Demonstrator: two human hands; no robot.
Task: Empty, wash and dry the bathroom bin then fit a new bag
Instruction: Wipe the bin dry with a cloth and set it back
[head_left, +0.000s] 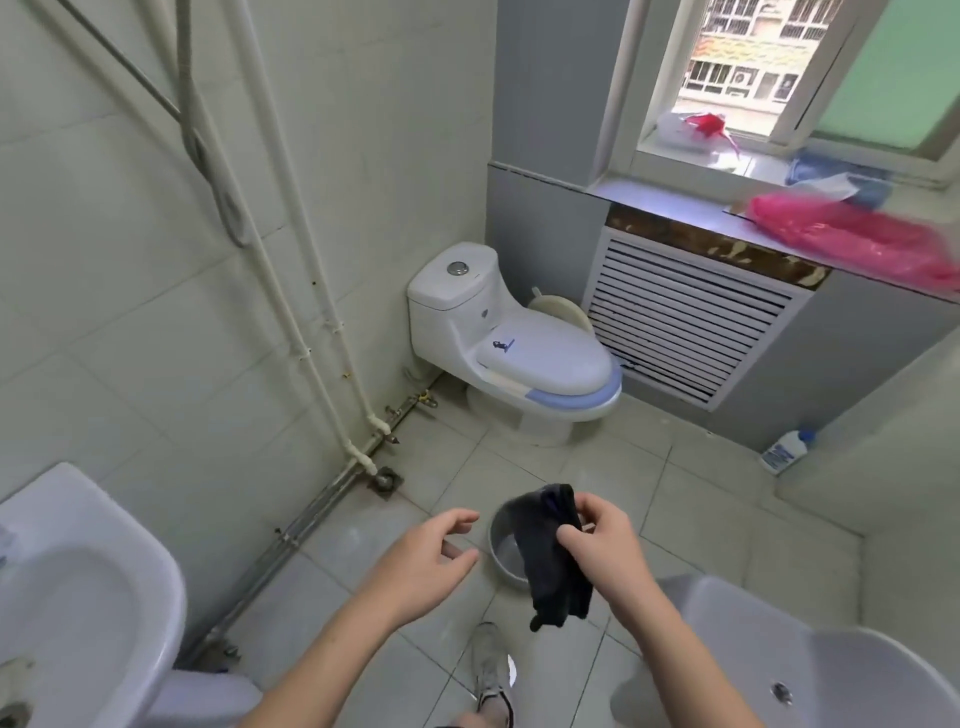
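Below the hands: a small grey bin (506, 551) stands upright on the pale floor tiles (691, 525), its mouth open to the ceiling, partly covered by what the right hand holds.
Right hand (597, 540): raised over the bin, thumb and fingers pinching the top of a folded black bag (558, 566), which hangs down limp in front of the bin.
Left hand (431, 556): just beside the bin's left edge, fingers loosely curved and spread, holding nothing; it is apart from the bag and from the other hand.
Beyond the hands: a white toilet (514, 343) with its lid down and a blue-trimmed seat stands against the far wall.
Far right of the hands: a white bottle (787, 451) with a blue label sits on the floor by the grey wall.
Above and right of the hands: a pink plastic bag (857, 239) lies on the window sill (665, 200), over a slatted radiator cover (685, 332).
Left of the left hand: a white basin (78, 582), with pipes (291, 332) running down the tiled wall behind it.
Right of the right hand: a second white basin (810, 660), close to the forearm.
Under the arms: one grey trainer (491, 670) on the tiles.
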